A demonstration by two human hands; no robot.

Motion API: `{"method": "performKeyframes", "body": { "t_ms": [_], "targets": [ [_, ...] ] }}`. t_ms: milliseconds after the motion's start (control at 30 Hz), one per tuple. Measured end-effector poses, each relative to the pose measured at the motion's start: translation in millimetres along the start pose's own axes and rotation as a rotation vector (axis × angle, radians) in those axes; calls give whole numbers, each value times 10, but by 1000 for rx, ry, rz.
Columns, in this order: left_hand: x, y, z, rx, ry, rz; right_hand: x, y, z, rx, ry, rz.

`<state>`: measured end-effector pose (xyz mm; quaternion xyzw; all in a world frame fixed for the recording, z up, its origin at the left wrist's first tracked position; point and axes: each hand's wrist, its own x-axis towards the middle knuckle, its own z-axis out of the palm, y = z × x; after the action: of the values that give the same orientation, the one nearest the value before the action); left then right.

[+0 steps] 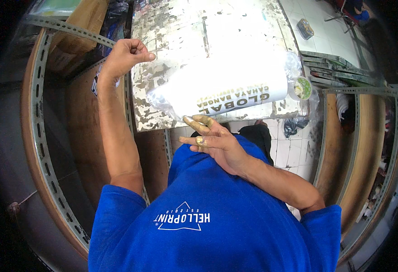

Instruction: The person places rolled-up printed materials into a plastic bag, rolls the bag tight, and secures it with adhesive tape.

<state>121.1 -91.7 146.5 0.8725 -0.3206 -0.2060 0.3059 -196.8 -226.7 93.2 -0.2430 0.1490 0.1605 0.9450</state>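
Observation:
My left hand (pixel 129 57) is raised over the left edge of the paint-worn table (pixel 156 97). Its fingers are curled, with the thumb pressed against them; whatever they may pinch is too small to tell. My right hand (pixel 217 144) is held close to my body, just off the table's near edge. Its fingers are stretched out and apart, smeared with gold paint, and nothing is in them. In front of it lies a white printed piece (pixel 253 93) with gold lettering along its near side. Clear plastic (pixel 163 96) shows at its left end. Glare hides much of its far side.
A round green-and-white tub (pixel 302 88) stands at the table's right edge. Stacked flat frames (pixel 339 70) lie beyond it. Metal-framed shelves (pixel 43 131) flank me on both sides. A small container (pixel 305 29) sits on the tiled floor at the far right.

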Motion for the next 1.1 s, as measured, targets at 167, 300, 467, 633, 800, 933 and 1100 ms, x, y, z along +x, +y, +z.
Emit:
{"method": "performKeyframes", "body": {
  "t_ms": [167, 300, 467, 633, 800, 933, 1100],
  "targets": [
    [22, -56, 56, -1, -12, -11, -22, -58, -18, -821, 244, 62],
    [34, -69, 70, -66, -24, -21, -28, -247, 137, -1883, 69, -757],
    [72, -144, 123, -96, -24, -30, 503, -311, -14, -2181, -77, -1152],
    [58, -149, 143, -113, 13, -41, 579, -364, -157, -2251, -230, -984],
    [47, -226, 143, -193, 25, -57, 500, -423, -203, -2412, -452, -823],
    [78, -244, 190, -190, 1, -73, 510, -421, -384, -2315, -647, -968],
    [57, -273, 218, -221, 10, -90, 690, -674, 29, -2064, -282, -1121]
  ]
}}
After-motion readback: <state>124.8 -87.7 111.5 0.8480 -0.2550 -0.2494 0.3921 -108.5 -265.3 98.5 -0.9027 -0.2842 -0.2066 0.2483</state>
